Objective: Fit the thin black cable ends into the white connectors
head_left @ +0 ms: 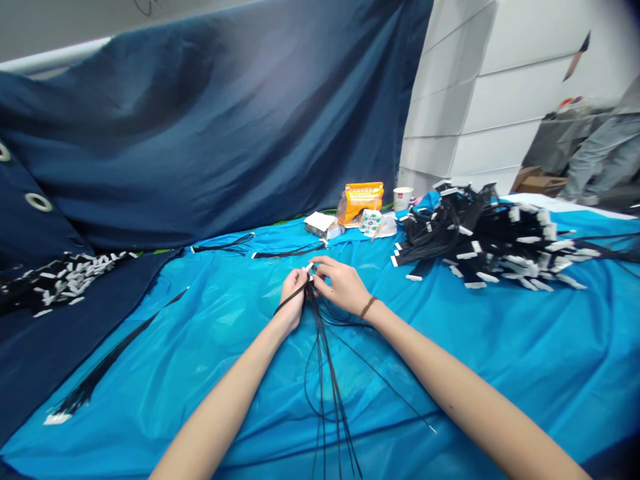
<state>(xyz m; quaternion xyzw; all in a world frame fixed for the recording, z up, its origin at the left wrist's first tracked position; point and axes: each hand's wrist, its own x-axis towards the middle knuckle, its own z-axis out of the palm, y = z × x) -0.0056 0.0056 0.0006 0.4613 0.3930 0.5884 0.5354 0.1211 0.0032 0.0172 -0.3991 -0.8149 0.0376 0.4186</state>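
The left hand [293, 297] pinches the white connector [309, 267] above the tabletop [235, 300]; the right hand [343, 287] is narrowed beside it, its hold unclear. The black wires [327, 360] are probably light, limp; grip the stiffer connector.

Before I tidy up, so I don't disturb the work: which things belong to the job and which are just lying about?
Apparently in the job:
held black wires
white connector
right-hand cable pile
left-hand cable heap

Probably just lying about:
orange packet
paper cup
small box

wires [328, 353]: black | connector [309, 267]: white | sheet [210, 320]: bright blue | curtain [250, 120]: navy
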